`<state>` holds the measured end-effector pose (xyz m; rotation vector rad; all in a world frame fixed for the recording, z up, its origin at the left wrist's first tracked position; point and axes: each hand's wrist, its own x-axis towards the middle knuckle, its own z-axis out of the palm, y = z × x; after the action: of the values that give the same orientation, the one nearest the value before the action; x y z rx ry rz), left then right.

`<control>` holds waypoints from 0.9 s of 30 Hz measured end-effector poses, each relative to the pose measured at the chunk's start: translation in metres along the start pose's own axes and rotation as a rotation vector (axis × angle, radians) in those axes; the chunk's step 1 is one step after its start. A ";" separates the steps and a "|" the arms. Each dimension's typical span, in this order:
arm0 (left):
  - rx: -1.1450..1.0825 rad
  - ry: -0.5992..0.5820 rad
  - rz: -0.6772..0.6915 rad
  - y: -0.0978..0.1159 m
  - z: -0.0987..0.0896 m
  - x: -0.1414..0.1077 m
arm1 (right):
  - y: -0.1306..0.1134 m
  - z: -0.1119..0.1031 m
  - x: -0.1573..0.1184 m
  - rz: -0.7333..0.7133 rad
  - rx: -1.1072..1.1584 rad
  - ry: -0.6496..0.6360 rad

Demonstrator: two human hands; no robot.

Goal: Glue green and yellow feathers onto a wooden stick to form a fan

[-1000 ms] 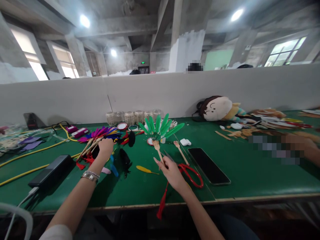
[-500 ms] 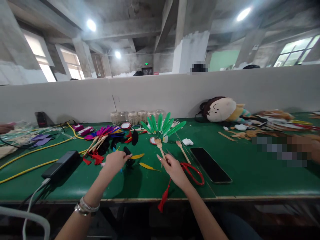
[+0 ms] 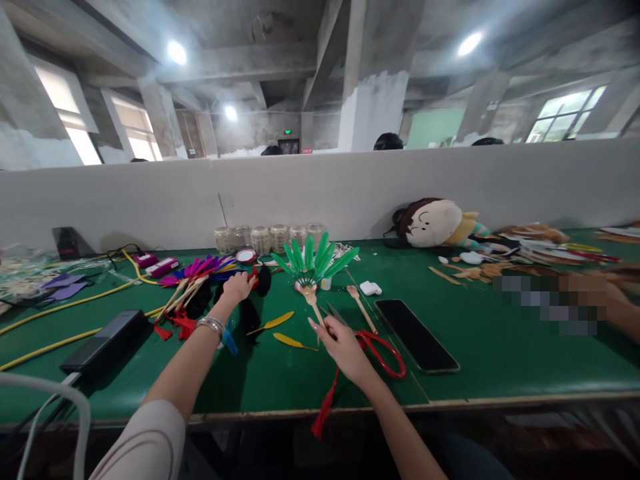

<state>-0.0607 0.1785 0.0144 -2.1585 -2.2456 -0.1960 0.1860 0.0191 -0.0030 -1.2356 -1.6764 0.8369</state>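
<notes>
My right hand grips the wooden handle of a fan of green feathers; a red tassel hangs from it over the table edge. Farther left, my left hand reaches over black feathers, its fingers together near small red feathers; anything between them is too small to make out. Two yellow feathers lie between my hands. Red-handled scissors and a second wooden handle are beside my right hand. A blue feather lies under my left wrist.
Purple and blue feather fans lie left, near a black power adapter and yellow cable. Glass jars line the partition. A phone, white earbud case and plush doll are right. Another person's arm shows far right.
My left hand has let go of a yellow feather, which now lies on the table, and has moved forward to the black and red feathers. My right hand still holds the green fan.
</notes>
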 end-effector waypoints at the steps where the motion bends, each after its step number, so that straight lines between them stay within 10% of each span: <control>1: -0.007 -0.023 0.010 -0.001 0.006 0.004 | 0.001 0.000 0.000 0.004 0.011 -0.005; 10: -0.008 -0.087 0.080 -0.002 0.019 0.020 | 0.004 0.003 0.001 0.015 0.072 -0.040; 27: 0.109 0.325 0.097 -0.050 -0.046 -0.050 | -0.003 0.006 -0.001 -0.013 0.019 -0.024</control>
<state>-0.1112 0.1226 0.0509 -2.0049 -1.9255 -0.3823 0.1797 0.0174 -0.0033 -1.2046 -1.6902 0.8617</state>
